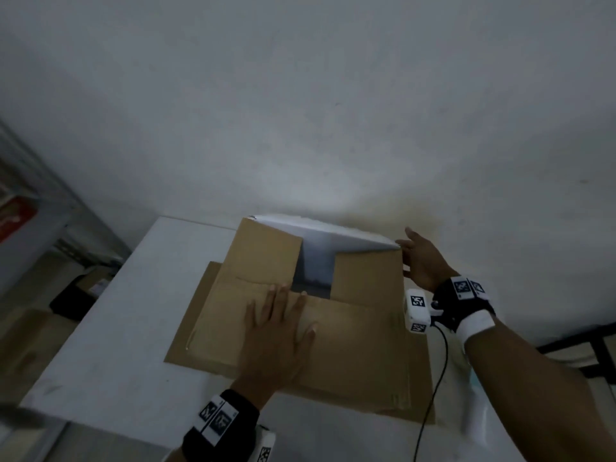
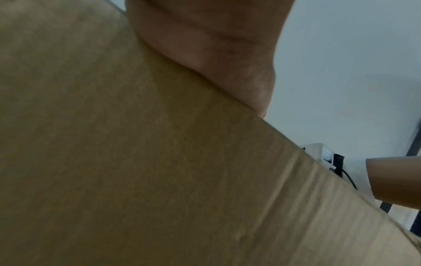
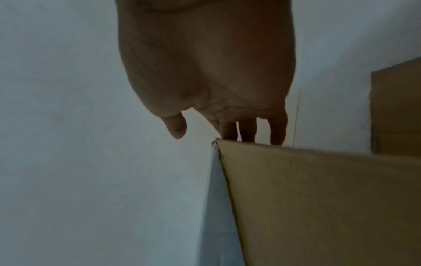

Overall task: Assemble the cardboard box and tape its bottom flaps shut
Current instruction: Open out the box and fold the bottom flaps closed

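A brown cardboard box (image 1: 350, 345) lies on the white table (image 1: 133, 311) with its flaps folded over the top. A grey gap (image 1: 313, 271) shows between the two side flaps. The far flap (image 1: 326, 233), white on its lit face, stands up at the back. My left hand (image 1: 286, 315) lies flat with spread fingers on the near flap; in the left wrist view the palm (image 2: 205, 45) presses the cardboard (image 2: 114, 144). My right hand (image 1: 409, 253) has straight fingers against the box's far right corner. In the right wrist view its fingers (image 3: 248, 129) reach behind that corner (image 3: 218, 144), with the thumb free.
A plain white wall rises just behind the table. A black cable (image 1: 433, 378) hangs from my right wrist over the box's right edge. Dark objects (image 1: 76, 295) and a shelf sit low at the left. A black frame (image 1: 596, 355) stands at the right.
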